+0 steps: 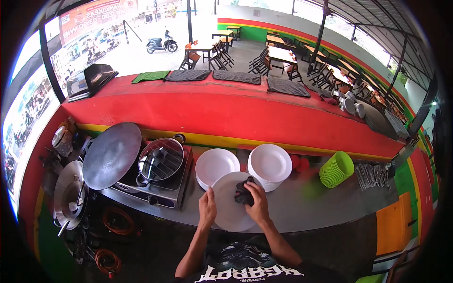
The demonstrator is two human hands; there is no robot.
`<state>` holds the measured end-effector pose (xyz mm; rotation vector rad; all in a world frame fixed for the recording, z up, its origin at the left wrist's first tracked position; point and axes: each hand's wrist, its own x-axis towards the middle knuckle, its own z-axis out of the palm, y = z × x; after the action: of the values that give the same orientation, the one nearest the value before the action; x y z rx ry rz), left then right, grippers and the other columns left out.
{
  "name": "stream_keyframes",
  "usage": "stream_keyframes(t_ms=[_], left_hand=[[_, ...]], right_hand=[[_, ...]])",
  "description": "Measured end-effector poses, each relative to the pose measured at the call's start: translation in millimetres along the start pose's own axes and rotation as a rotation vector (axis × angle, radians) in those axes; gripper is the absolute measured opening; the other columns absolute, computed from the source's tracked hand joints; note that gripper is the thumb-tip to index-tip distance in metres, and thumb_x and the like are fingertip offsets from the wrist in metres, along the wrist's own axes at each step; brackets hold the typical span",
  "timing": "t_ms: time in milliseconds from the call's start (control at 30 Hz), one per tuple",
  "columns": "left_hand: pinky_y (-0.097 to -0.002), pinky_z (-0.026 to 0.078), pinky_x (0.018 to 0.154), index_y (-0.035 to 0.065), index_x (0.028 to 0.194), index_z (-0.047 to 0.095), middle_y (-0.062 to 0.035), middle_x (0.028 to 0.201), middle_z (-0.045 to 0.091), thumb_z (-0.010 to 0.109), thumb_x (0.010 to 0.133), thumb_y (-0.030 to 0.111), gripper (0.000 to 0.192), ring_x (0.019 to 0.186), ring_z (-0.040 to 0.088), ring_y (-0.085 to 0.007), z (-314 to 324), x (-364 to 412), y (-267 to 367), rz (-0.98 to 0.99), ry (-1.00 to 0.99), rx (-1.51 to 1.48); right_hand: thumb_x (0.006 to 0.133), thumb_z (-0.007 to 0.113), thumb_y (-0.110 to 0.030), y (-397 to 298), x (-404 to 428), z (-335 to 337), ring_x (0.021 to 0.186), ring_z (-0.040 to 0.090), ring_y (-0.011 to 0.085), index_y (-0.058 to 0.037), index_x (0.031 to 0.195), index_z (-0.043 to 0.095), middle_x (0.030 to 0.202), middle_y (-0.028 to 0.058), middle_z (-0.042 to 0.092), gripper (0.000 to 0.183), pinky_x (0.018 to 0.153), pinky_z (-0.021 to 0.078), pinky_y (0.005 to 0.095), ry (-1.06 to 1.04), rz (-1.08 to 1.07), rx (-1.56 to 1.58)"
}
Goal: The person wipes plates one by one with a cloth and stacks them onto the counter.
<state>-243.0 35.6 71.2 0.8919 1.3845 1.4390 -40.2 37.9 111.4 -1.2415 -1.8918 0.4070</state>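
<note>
My left hand (207, 205) grips the left rim of a white plate (226, 212), thumb on top. The plate is held tilted in front of my body, above the near edge of the metal counter (300, 208). Bunched in my right hand (258, 203) is a dark cloth (244, 192), pressed against the plate's upper right face. Just beyond the plate are two stacks of white plates, a lower left stack (216, 164) and a taller right stack (270, 162). The held plate overlaps the near edges of both in view.
Left of the plates, a gas stove (152, 198) carries a glass-lidded pan (161, 159) and a large round metal lid (113, 155). A wok (70, 198) stands farther left. To the right are stacked green bowls (336, 169) and cutlery (372, 175). A red wall (212, 109) runs behind.
</note>
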Motion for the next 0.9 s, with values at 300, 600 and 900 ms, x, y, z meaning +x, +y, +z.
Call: stream_keyframes(t_ms=[300, 600, 900], left_hand=[[-0.0274, 0.039, 0.064, -0.0065, 0.102, 0.067, 0.0035, 0.076, 0.053, 0.045, 0.112, 0.044, 0.056, 0.074, 0.043, -0.0069, 16.6, -14.8, 1.3, 0.049, -0.146, 0.067], [-0.0272, 0.044, 0.066, -0.0085, 0.106, 0.068, 0.0005, 0.081, 0.061, 0.045, 0.112, 0.043, 0.057, 0.075, 0.051, -0.0074, -4.5, -2.2, 0.6, -0.002, -0.061, -0.023], [-0.0322, 0.056, 0.079, -0.0029, 0.129, 0.064, -0.0072, 0.107, 0.07, 0.047, 0.11, 0.047, 0.056, 0.091, 0.066, -0.0156, -44.3, 6.9, 16.6, -0.336, -0.206, -0.167]], right_hand=[[0.063, 0.074, 0.01, -16.9, 7.2, 22.3, 0.132, 0.051, 0.0383, -0.0107, 0.14, 0.059, 0.145, 0.0117, 0.056, 0.081, 0.114, 0.0397, 0.0491, -0.01, -0.18, 0.094], [0.065, 0.072, 0.012, 17.7, 19.2, -7.1, 0.134, 0.048, 0.0401, -0.0075, 0.139, 0.057, 0.141, 0.0148, 0.056, 0.078, 0.115, 0.0372, 0.0485, 0.2, -0.03, 0.006], [0.087, 0.072, -0.005, 99.2, -28.8, -12.3, 0.113, 0.064, 0.0235, 0.0003, 0.127, 0.061, 0.122, 0.0132, 0.064, 0.042, 0.103, 0.0484, 0.0356, 0.368, 0.459, 0.996]])
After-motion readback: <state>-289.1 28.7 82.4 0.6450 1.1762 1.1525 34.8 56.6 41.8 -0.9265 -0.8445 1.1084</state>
